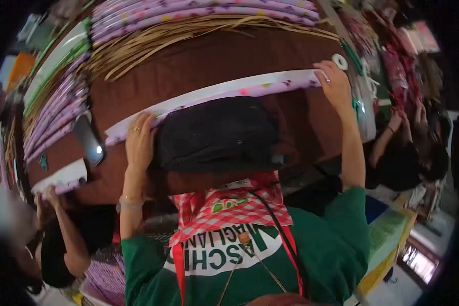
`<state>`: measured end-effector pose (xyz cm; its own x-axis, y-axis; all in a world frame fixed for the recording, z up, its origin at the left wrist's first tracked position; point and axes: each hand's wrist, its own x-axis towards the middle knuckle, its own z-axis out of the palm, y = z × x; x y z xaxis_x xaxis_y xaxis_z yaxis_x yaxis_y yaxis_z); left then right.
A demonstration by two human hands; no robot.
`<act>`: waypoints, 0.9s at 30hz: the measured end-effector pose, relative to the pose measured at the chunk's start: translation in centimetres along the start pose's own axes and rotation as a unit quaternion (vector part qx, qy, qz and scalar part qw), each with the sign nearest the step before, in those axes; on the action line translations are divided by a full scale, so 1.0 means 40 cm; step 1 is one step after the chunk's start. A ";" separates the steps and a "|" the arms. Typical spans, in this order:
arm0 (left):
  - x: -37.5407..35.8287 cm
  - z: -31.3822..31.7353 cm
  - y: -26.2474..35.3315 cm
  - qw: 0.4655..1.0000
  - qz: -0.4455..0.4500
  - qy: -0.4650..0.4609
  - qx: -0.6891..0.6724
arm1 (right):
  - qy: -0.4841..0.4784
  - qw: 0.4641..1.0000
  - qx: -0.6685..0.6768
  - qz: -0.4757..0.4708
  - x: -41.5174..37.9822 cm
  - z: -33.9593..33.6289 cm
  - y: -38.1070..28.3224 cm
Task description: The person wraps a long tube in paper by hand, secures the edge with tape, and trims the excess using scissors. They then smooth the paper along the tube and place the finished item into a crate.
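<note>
A long, partly rolled strip of purple patterned wrapping paper [255,89] with a white underside stretches across the brown table. My left hand [140,137] grips it near its left end, fingers closed together over the edge. At the far right end, my right hand [335,86] has its fingertips bent over the paper's corner. Between my hands and nearer to my body lies a dark black bundle or bag [219,133], partly against the strip. Just beyond my right fingers sits a white tape roll [339,61]. The undersides of my fingers are hidden.
Purple patterned rolls [204,15] lie at the back beside thin brown strips [188,38]. More rolls [56,120] and a dark phone-like object [88,140] are at left. Another person's hands [48,196] hold a short sheet at lower left; another person's arms [392,127] show at right.
</note>
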<state>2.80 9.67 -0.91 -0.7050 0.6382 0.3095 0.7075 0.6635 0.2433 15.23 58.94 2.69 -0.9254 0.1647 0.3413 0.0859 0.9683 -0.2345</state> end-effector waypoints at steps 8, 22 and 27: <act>0.004 -0.036 0.016 0.999 0.025 0.012 0.033 | -0.283 0.887 -0.157 0.328 0.196 0.006 0.382; 0.152 -0.131 0.265 0.909 -0.072 0.084 -0.402 | -0.035 0.387 0.866 0.315 0.088 -0.142 -0.164; 0.201 -0.101 0.368 0.805 -0.096 0.050 -0.584 | -0.213 0.230 0.880 0.357 -0.019 -0.105 -0.445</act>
<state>7.76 23.01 8.87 -0.8411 0.4934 0.2215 0.1919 -0.1106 0.9752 15.96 42.37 10.42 -0.8918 -0.2330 -0.3879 0.3370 -0.9140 -0.2257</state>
